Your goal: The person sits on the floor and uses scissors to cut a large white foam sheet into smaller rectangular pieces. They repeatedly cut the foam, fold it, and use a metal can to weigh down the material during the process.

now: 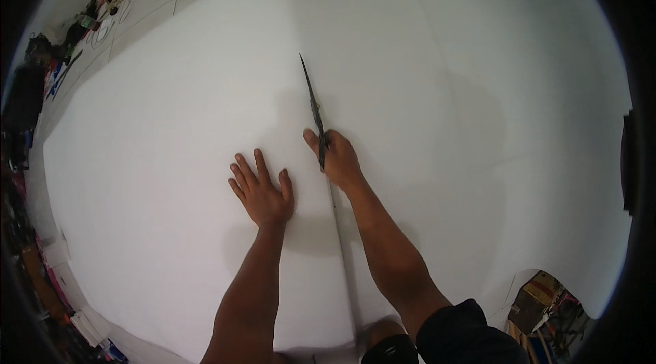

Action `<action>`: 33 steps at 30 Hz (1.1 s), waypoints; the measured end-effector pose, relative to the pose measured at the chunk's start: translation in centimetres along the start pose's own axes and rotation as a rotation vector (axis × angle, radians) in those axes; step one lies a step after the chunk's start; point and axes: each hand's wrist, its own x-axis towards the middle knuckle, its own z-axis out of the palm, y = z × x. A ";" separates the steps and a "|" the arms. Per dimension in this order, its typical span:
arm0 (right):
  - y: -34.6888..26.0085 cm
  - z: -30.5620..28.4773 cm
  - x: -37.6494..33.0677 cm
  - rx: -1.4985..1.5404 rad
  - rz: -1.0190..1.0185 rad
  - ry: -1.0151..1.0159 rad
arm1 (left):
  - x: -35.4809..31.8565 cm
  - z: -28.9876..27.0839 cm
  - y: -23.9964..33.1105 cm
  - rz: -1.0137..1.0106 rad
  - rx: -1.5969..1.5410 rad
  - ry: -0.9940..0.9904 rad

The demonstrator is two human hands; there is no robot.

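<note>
Dark sleeve (468, 333) lies nearest, on the right arm (393, 255). Right hand (344, 161): grip holding dark scissors (316, 113) by the handles, blades pointing away, at the far end of a line (340, 248) in the white sheet (157, 104). Left hand (264, 197): palm down, fingers spread, on the sheet. Pale mark (390, 349) on dark clothing (381, 357): illegible.

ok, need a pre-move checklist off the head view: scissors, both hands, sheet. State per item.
1. Scissors gripped in the right hand: ok.
2. Scissors' tip pointing away from the person: ok.
3. Left hand flat on the white sheet, fingers spread: ok.
4. Left hand off to the left of the blades, not touching them: ok.
5. Sheet just ahead of the tip free of objects: ok.
6. Blades open or closed: cannot tell, seen nearly edge-on.
</note>
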 end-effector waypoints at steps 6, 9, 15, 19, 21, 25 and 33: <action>-1.9 -0.4 2.4 -0.054 -0.056 0.030 | 0.2 -0.2 0.4 -0.035 -0.037 -0.059; -2.1 -0.7 3.1 -0.058 -0.075 0.011 | -0.1 -0.3 0.1 -0.044 -0.038 -0.076; -9.0 -1.3 12.2 0.045 -0.043 -0.014 | 0.2 -0.6 0.4 -0.041 -0.053 -0.138; -13.8 -1.7 18.0 0.069 -0.110 -0.006 | -0.2 -0.4 0.0 -0.053 -0.056 -0.136; -16.0 -1.6 20.4 0.144 -0.112 -0.024 | 0.0 -0.5 -0.1 -0.060 -0.062 -0.128; -18.6 -4.1 23.5 -0.072 -0.172 0.039 | 0.1 -0.8 0.3 -0.027 -0.083 -0.132; -15.7 -7.7 15.4 0.147 -0.269 0.166 | 0.3 -0.5 0.2 0.006 -0.031 -0.028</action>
